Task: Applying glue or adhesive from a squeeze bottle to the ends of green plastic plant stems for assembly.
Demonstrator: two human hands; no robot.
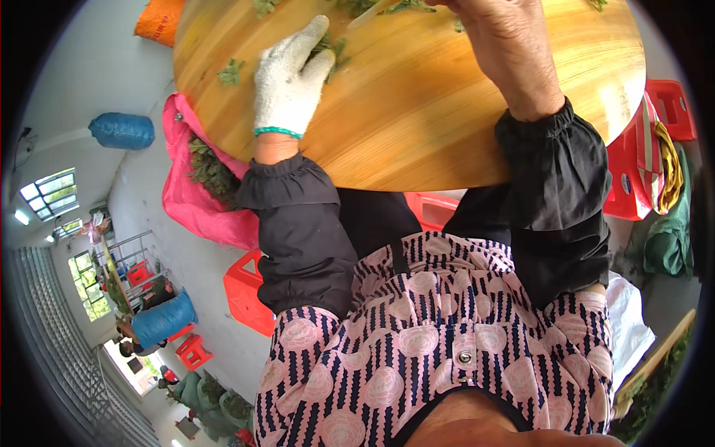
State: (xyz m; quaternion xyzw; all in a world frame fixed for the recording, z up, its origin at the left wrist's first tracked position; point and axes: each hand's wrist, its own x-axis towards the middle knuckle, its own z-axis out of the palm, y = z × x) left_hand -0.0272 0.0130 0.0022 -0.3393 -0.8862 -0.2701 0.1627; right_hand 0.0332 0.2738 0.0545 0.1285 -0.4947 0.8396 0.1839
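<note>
On the round wooden table, my left hand wears a white knitted glove with a green cuff. Its thumb and fingers curve around a small leafy green sprig, partly hidden by the glove. My right hand is bare and reaches over the far part of the table. Its fingers are bent together, but the tips run out of view at the top edge, so what they grip is hidden. A pale, blurred thin strip lies between the two hands, beside more green leaves.
Loose leaf bits lie on the table's left side. A pink sack of greens stands against the table's left edge. Red stools are near my legs, and another red stool holds bags at right. A blue bundle lies farther left.
</note>
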